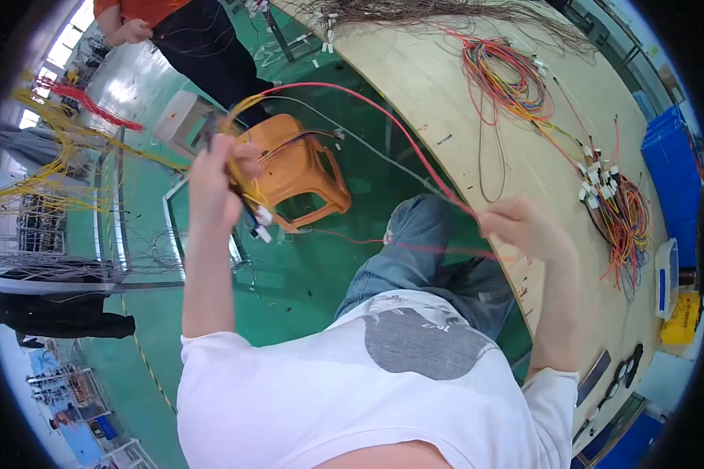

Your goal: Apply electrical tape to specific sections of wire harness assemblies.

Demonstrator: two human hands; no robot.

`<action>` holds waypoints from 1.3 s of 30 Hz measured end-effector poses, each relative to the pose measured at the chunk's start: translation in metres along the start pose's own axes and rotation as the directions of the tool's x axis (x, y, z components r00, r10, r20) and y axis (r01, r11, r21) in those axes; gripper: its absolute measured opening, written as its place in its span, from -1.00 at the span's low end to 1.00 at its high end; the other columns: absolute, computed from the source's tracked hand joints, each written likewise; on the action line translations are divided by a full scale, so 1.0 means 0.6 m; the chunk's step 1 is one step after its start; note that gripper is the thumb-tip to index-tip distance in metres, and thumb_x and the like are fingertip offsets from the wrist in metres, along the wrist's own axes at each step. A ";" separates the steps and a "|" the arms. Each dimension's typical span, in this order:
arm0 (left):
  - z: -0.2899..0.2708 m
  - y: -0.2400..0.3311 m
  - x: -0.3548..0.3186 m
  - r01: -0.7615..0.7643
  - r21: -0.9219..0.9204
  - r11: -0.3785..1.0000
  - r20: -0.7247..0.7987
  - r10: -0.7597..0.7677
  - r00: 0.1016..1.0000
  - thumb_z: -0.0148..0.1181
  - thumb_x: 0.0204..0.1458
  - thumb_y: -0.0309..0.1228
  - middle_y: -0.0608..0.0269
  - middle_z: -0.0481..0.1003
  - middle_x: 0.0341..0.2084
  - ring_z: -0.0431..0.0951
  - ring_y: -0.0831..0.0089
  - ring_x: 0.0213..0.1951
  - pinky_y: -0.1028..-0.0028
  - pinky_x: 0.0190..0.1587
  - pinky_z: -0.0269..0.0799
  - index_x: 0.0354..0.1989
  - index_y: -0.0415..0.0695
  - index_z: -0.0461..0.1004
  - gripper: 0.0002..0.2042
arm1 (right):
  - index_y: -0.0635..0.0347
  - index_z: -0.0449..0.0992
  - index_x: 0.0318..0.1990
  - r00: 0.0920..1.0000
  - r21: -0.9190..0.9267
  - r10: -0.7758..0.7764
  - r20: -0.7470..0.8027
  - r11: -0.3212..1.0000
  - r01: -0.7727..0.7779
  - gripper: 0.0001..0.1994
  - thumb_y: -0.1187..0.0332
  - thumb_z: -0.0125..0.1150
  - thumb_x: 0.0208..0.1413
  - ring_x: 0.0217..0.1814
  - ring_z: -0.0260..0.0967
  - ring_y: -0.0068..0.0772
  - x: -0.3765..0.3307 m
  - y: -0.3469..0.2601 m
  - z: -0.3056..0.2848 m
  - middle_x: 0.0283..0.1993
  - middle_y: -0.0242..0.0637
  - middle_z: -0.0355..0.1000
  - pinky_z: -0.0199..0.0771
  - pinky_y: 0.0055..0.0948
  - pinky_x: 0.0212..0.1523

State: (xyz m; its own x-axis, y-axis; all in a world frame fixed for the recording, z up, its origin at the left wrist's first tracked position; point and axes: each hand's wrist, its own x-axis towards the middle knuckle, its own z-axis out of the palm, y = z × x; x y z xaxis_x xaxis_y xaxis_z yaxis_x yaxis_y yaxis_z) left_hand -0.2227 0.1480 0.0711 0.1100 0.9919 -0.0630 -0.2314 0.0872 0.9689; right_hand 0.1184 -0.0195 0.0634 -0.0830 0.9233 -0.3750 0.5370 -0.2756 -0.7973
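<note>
My left hand [217,173] is raised on the left, its fingers closed round a wire harness [246,190] of yellow, black and other coloured wires. White connectors [264,223] dangle below that fist. From the harness, a red wire [368,100] and a grey wire [360,139] arch across to the right. My right hand [524,227], slightly blurred, pinches these two wires near the table's edge. A thinner red strand [438,248], smeared by motion, trails below between the hands.
The wooden table [540,164] carries coiled harnesses [504,78], a bundle with white connectors [614,195] and dark wires at its far end. An orange stool [289,168] stands beyond my left hand. Another person [195,47] stands behind it. Wire racks [117,211] are at the left.
</note>
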 end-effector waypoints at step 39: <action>0.076 -0.001 -0.042 0.166 0.024 0.986 0.353 -0.164 0.921 -0.20 0.09 -0.30 -0.08 0.44 -0.37 0.49 0.27 -0.32 0.41 -0.27 0.41 -0.41 -0.21 0.24 -0.79 | 0.35 0.39 -0.46 0.924 0.024 -0.351 0.154 0.936 0.351 -0.80 0.35 -0.05 -0.02 -0.58 0.29 -0.28 0.075 -0.154 0.081 -0.62 -0.11 0.32 0.26 -0.38 -0.53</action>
State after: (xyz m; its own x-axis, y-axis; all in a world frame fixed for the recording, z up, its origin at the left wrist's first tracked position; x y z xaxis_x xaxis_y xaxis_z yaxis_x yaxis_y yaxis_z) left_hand -0.1816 0.1186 0.0831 0.4807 0.8669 -0.1323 -0.1869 0.2487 0.9504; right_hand 0.0240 0.0345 0.0972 -0.3938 0.9085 -0.1395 0.4534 0.0600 -0.8893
